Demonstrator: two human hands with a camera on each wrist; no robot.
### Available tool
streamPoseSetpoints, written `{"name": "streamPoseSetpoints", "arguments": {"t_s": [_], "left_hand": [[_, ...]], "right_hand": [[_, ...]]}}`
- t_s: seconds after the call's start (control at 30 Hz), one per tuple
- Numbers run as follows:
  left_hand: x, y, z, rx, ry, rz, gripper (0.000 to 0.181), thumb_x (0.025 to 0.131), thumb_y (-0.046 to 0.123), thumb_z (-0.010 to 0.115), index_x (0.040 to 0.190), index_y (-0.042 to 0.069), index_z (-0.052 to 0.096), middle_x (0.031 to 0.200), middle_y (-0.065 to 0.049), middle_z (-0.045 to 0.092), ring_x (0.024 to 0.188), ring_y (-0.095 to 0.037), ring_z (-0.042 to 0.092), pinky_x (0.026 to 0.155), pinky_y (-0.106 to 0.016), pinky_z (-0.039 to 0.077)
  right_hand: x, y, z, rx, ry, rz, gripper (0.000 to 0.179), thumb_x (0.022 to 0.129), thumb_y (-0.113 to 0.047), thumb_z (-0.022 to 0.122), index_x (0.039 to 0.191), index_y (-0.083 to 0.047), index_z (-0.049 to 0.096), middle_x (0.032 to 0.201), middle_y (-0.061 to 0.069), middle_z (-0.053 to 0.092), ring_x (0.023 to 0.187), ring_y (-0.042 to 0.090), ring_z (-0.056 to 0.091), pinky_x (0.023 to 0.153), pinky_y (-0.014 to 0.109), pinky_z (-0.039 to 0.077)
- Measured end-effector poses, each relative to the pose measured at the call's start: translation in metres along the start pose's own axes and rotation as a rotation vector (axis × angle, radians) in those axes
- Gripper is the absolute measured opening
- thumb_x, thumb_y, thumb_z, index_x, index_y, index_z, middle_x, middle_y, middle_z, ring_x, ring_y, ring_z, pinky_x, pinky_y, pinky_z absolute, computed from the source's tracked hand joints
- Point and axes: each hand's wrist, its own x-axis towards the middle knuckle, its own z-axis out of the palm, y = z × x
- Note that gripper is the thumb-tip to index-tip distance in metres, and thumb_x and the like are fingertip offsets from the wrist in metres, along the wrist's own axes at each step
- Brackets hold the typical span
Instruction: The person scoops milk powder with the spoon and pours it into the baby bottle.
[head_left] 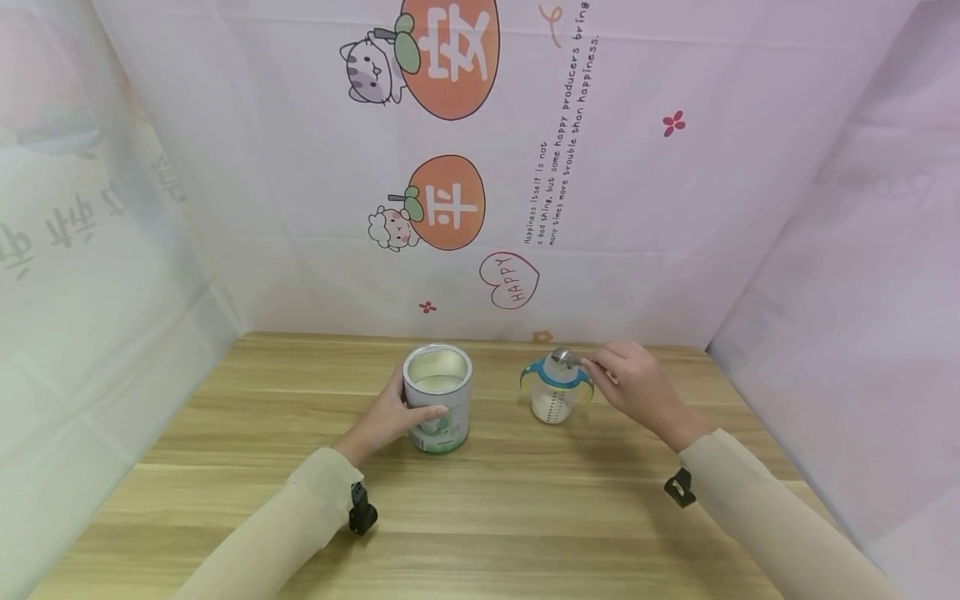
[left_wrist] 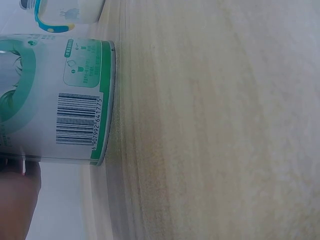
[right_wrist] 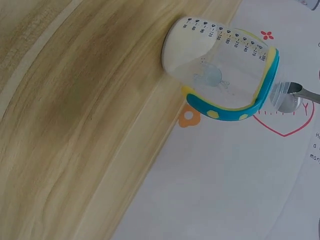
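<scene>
fingers of the right hand point(head_left: 636, 387) pinch the handle of a metal spoon point(head_left: 564, 357) — its bowl lies at the mouth of a clear bottle point(right_wrist: 225, 70); whether the two touch, i can't tell. the bottle stands upright on the wooden table point(head_left: 495, 525), white contents point(right_wrist: 187, 45) at its bottom, blue and yellow handles point(right_wrist: 225, 114) on its sides. to its left, the left hand point(head_left: 390, 421) is curled round an open can point(head_left: 444, 427), thumb across the front — pale contents point(head_left: 438, 384) show below the rim. a barcode point(left_wrist: 78, 120) is printed near the can's base. behind hangs a printed cloth point(head_left: 637, 225).
</scene>
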Motion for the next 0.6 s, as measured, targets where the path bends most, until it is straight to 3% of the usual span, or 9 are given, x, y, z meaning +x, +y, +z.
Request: {"name": "streamPoseSetpoints", "arguments": {"t_s": [0.2,0.3,0.6], "left_hand": [[-0.0008,0.0006,-0.0007,0.002,0.003,-0.004,0.096,0.084,0.033,0.084,0.156,0.029,0.02,0.15,-0.019,0.04,0.136,-0.035,0.042,0.11,-0.06,0.032],[-0.0007,0.0007,-0.0005,0.005,0.006,-0.009,0.097,0.083,0.034,0.084,0.156,0.029,0.02,0.15,-0.019,0.04,0.137,-0.036,0.041,0.11,-0.06,0.032],[-0.0013,0.0021,-0.0005,0.021,0.018,-0.034,0.098,0.082,0.038,0.085,0.155,0.03,0.02,0.151,-0.018,0.041,0.137,-0.034,0.041,0.11,-0.059,0.032]], "right_hand": [[-0.0006,0.0012,0.0012,0.055,0.03,0.118,0.003,0.089,-0.007,0.073,0.087,-0.005,0.07,0.072,-0.001,0.059,0.063,0.009,0.049,0.054,0.026,0.044],[-0.0012,0.0017,0.0014,0.067,0.036,0.172,0.006,0.086,-0.003,0.075,0.089,-0.006,0.071,0.074,-0.003,0.059,0.064,0.008,0.049,0.056,0.02,0.042],[-0.0049,0.0035,0.0043,0.088,0.071,0.276,0.004,0.089,-0.003,0.073,0.087,-0.006,0.071,0.072,-0.003,0.059,0.063,0.009,0.048,0.057,0.016,0.037]]}}
